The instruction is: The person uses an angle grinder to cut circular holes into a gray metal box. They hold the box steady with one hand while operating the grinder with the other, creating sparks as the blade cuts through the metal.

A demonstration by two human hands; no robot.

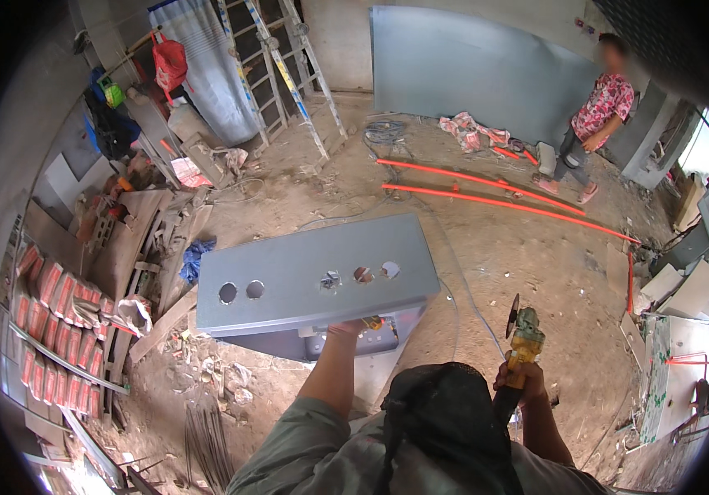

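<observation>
head view: grey box (301, 274) partly hides left hand (345, 328); orange pipes (445, 172) lie beyond.

yellow angle grinder (526, 340), right of holed grey box (292, 268)

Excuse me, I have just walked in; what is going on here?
A person holds a grinder in the right hand, its disc up and apart from a grey box. The left hand reaches to the box's open near side; its grip is too hidden to tell. The box's top has a row of holes. Another person stands at the back right, near orange pipes.
</observation>
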